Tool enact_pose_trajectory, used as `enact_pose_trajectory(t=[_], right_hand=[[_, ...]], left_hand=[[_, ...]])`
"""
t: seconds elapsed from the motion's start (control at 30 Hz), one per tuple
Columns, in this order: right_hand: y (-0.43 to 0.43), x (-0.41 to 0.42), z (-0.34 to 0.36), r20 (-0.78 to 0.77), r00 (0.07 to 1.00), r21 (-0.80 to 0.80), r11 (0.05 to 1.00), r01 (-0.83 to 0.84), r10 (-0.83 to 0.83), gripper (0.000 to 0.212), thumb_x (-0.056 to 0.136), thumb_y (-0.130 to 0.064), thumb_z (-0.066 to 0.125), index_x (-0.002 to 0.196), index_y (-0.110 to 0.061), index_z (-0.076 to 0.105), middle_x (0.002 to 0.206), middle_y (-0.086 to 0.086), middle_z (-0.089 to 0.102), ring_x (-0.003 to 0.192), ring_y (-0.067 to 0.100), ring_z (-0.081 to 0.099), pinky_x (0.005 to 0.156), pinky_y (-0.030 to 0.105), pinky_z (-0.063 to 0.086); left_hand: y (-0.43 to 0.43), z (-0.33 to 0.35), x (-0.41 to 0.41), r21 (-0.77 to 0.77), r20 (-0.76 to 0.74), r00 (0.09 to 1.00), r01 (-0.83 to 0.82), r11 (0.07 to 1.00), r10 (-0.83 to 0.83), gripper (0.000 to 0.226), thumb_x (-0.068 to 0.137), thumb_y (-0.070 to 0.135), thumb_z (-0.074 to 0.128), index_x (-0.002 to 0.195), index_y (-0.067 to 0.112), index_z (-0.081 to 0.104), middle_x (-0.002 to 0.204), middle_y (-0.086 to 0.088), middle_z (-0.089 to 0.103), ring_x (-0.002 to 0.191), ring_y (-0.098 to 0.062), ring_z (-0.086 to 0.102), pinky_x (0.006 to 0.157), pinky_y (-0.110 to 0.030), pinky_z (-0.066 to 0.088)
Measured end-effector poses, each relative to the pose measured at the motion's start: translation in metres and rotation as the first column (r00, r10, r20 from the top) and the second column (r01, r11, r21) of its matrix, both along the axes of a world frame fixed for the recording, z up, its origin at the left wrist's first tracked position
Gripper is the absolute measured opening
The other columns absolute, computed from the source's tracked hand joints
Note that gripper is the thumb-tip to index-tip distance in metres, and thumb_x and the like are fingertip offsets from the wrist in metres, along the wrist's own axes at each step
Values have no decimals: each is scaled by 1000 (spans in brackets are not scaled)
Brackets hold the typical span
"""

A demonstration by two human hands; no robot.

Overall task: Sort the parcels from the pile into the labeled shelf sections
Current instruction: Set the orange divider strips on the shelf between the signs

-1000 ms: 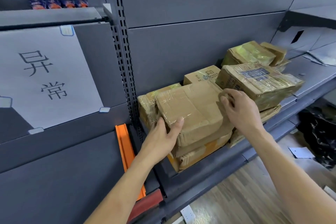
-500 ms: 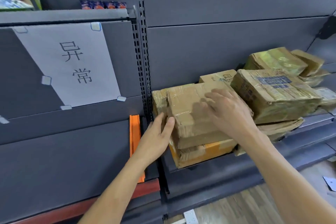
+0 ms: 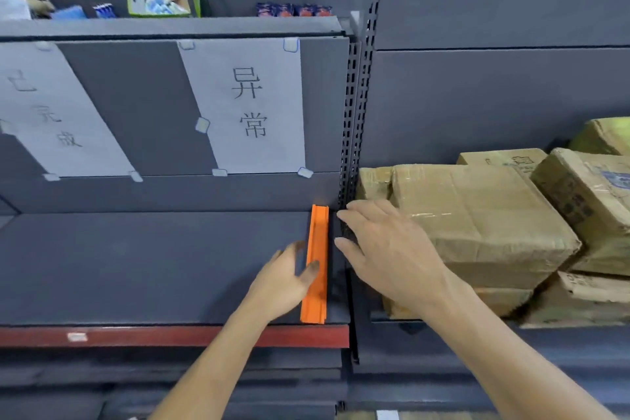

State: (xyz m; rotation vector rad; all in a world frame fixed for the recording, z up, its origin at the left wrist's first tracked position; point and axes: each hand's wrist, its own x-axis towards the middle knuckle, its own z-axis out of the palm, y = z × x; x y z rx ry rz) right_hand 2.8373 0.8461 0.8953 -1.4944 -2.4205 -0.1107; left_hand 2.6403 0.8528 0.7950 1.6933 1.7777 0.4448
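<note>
Found left hand open and holding nothing over the left shelf, thumb over the orange strip; found right hand open too, fingers spread by the slotted upright, just beside the top parcel; saw the parcel pile stacked on the right shelf; saw two paper labels taped behind the left shelf.

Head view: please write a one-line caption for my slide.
Left hand and right hand, both open, flank the orange strip between the labeled shelf and the parcel pile.
</note>
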Motion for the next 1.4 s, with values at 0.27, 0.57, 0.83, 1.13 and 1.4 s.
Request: enact_pose_trajectory(t=[0.27,0.57,0.83,1.13,1.4], right_hand=[[33,-23,-91,117,992,-348,933,95,-57,53,104,-41,46,149,-12,43,147,6,49,138,24,39,113,33,35],[26,-60,-155,153,937,-576,742,343,-314,73,102,-62,35,157,-14,29,151,8,45,139,27,44,108,40,45],[29,-100,-184,243,796,-506,627,592,-555,84,94,-70,44,148,-6,34,139,15,44,126,31,53,90,37,53],[36,-110,-201,191,748,-583,539,607,-636,68,86,-44,68,131,-3,39,129,15,46,115,33,58,83,35,54],[34,-98,-195,-146,721,-810,501,306,-677,39,85,-28,69,105,-13,39,90,4,66,82,25,70,66,30,50]], left_hand=[[5,-31,-50,-88,-118,993,2,996,-13,66,105,49,46,163,28,22,166,1,30,152,-23,28,119,-41,31],[19,-57,-97,-159,-117,982,129,979,-148,66,106,49,45,164,28,19,168,4,25,157,-28,18,125,-44,23],[27,-70,-109,-154,-84,960,250,956,-265,65,106,46,46,163,24,23,165,3,31,154,-23,24,123,-43,29],[35,-74,-92,-184,-19,967,246,952,-253,67,106,50,45,163,26,22,165,-1,35,151,-22,34,120,-39,32],[46,-72,-69,-271,113,984,167,948,-141,72,103,61,40,163,23,25,127,14,62,118,-3,58,98,-27,47]])
